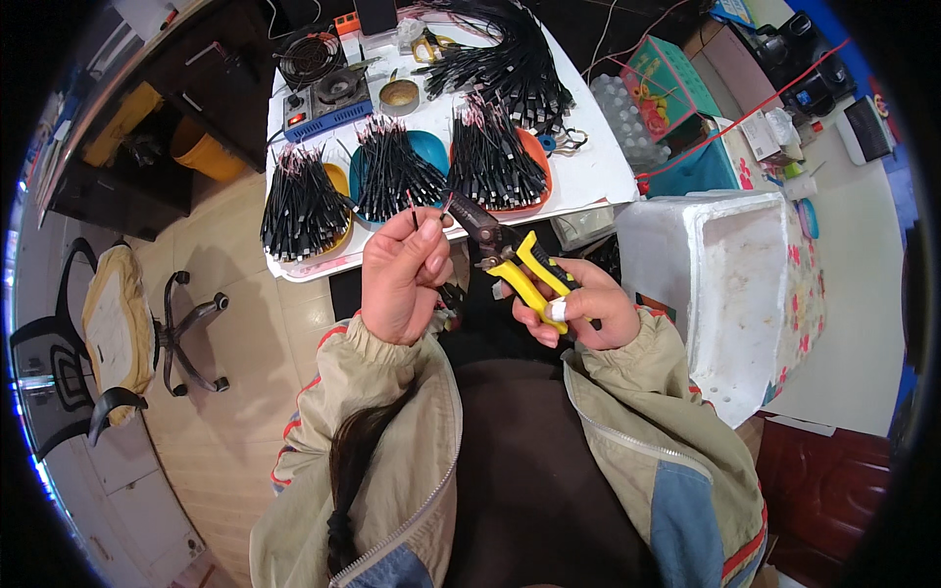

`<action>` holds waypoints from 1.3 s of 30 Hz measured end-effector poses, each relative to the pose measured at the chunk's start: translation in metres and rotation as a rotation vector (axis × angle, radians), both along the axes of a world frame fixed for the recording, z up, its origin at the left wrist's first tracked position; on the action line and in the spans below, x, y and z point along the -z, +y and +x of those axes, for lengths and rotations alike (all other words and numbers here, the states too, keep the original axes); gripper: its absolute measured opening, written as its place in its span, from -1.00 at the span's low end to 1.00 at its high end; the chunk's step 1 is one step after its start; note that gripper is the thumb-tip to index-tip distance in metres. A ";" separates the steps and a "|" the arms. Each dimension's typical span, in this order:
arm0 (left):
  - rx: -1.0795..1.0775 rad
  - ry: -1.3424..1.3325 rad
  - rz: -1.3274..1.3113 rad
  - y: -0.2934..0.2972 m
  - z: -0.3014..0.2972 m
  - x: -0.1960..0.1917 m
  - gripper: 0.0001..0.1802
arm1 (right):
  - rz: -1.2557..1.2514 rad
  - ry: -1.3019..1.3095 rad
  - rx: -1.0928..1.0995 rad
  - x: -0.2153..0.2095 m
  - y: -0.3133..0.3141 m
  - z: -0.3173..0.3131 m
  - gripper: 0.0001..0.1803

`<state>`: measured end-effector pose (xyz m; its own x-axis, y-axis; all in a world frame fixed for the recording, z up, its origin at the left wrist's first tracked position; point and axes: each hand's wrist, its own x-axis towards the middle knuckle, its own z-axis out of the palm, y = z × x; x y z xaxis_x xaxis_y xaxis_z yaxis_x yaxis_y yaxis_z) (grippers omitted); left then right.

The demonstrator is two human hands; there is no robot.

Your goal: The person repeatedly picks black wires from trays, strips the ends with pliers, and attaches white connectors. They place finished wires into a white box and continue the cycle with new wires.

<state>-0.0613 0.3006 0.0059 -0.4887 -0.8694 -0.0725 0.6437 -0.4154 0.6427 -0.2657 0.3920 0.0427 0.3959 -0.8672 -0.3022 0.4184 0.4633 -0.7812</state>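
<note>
My left hand (404, 279) is closed in a pinch on a thin black cable (415, 218), with a short reddish tip standing above the fingers. A second dark wire end shows beside it, near the tool's jaws. In my right hand (598, 309) are wire strippers (531, 290) with yellow and black handles. Their dark jaws point up and left toward the left hand; whether they touch the wire I cannot tell. White wrapping covers part of a right finger. Beyond the hands, black cable bundles (304, 208) lie in yellow (339, 178), blue (428, 147) and orange (536, 149) trays.
The white table (610, 171) also carries a blue boxy device (338, 113), a round tin (399, 93) and a larger cable pile (500, 64). To the right stands a white foam box (706, 284); a wheeled chair (116, 323) is at left.
</note>
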 end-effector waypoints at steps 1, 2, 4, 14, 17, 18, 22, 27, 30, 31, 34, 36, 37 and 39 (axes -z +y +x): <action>0.001 0.000 0.009 0.000 0.000 0.000 -0.83 | -0.015 0.068 0.028 0.001 0.000 0.001 -0.46; 0.003 0.002 0.012 -0.001 0.000 0.000 -0.83 | -0.027 0.142 0.056 0.003 0.000 0.001 -0.47; -0.016 0.008 0.003 0.001 0.002 -0.001 -0.84 | -0.039 0.187 0.158 0.010 -0.001 -0.004 -0.53; 0.102 0.084 -0.095 0.007 -0.003 -0.009 -0.84 | -0.052 1.792 0.711 0.091 -0.087 -0.102 -0.10; 0.098 0.057 -0.099 0.010 -0.002 -0.011 -0.86 | 0.151 1.938 0.512 0.103 -0.102 -0.102 -0.05; 0.088 0.030 -0.114 0.011 -0.001 -0.011 -0.86 | 0.158 1.959 0.525 0.105 -0.104 -0.100 -0.04; 0.047 -0.011 -0.157 0.013 0.001 -0.012 -0.88 | 0.049 2.066 0.552 0.100 -0.099 -0.091 -0.08; 0.041 -0.017 -0.186 0.016 -0.001 -0.011 -0.89 | -0.672 1.745 0.668 0.053 -0.083 -0.061 -0.39; 0.062 -0.012 -0.189 0.019 -0.002 -0.013 -0.89 | -0.564 0.514 0.320 0.016 -0.061 -0.018 -0.65; 0.067 -0.003 -0.189 0.020 -0.002 -0.013 -0.89 | -0.504 0.307 0.192 0.005 -0.055 -0.007 -0.70; 0.092 0.021 -0.186 0.023 0.000 -0.015 -0.88 | -0.504 0.304 0.143 -0.016 -0.054 0.018 -0.80; 0.100 0.024 -0.181 0.025 0.004 -0.016 -0.88 | -0.525 0.299 0.139 -0.020 -0.054 0.025 -0.81; 0.102 0.021 -0.176 0.026 0.005 -0.016 -0.87 | -0.519 0.316 0.142 -0.020 -0.054 0.027 -0.82; 0.099 0.015 -0.166 0.027 0.006 -0.015 -0.88 | -0.548 0.310 0.143 -0.017 -0.054 0.029 -0.82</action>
